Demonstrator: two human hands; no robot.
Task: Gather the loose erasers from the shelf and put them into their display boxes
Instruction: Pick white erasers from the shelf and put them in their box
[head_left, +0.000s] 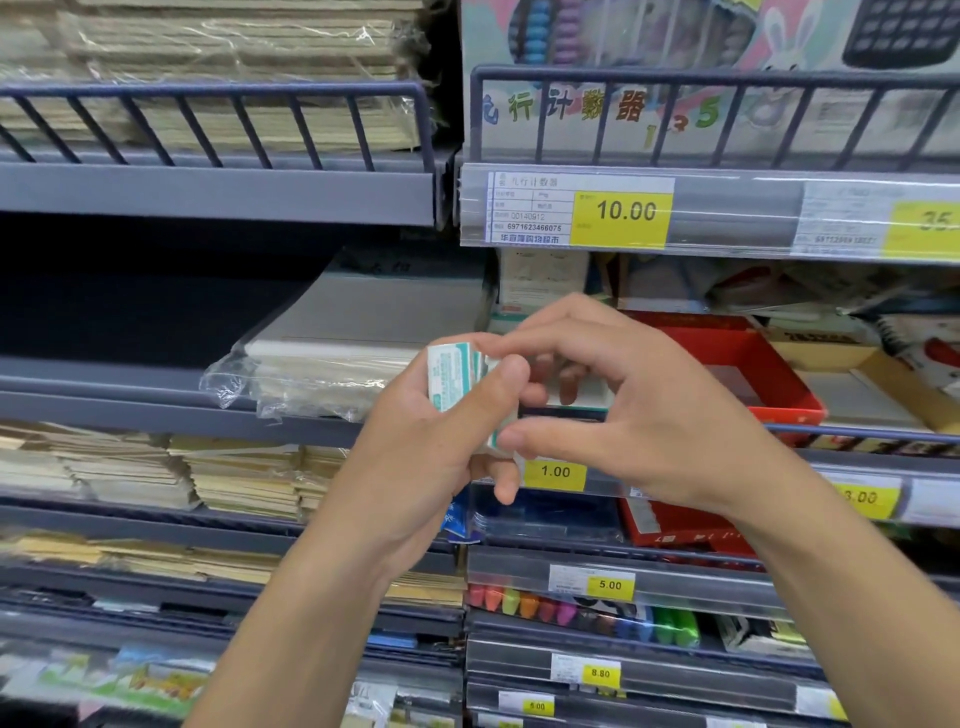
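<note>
Step in hand: I judge I am squaring up a small bundle of erasers before it goes into a display box.
How to do it well: I should keep the wrappers facing one way and the edges flush, so the bundle slides in without catching. I should press lightly; a hard squeeze could pop one out sideways.
Left hand: curled round the erasers, thumb across the front, the other fingers wrapped behind and below.
Right hand: fingers bent; the index tip meets the top edge of the bundle and the thumb reaches its lower edge. It steadies more than it carries.
Where the erasers lie: upright in my left fist, white with teal print, top half clear of the fingers. How many there are, I cannot tell.
Relative to the box: the red display box sits on the shelf behind my right hand, near but apart from the bundle. Whether it is the matching box, I cannot tell.
Next, as I judge: carry the bundle right and lower it in edge first.
</note>
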